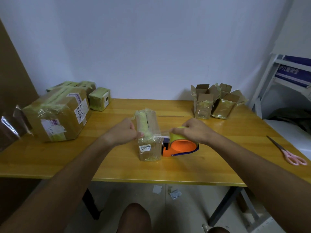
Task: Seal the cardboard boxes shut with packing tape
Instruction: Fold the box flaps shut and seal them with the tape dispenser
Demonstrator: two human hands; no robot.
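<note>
We tape the middle box (149, 132) (left hand (123, 132) steadying it, right hand (193, 131) gripping the dispenser (180, 145)); two open boxes (217, 101) wait at two o'clock.

Both forearms are bare to the frame's edge. The left hand (125, 131) and right hand (195, 130) wear no gloves. Knees bare too.

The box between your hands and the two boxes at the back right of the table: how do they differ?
The box between the hands has its top flaps closed, with tape running along them; the two back-right boxes stand with flaps open. The left hand holds the near box, and the right hand holds the tape dispenser against it; nobody touches the far pair. All are small cardboard boxes with shiny tape on their sides.
</note>
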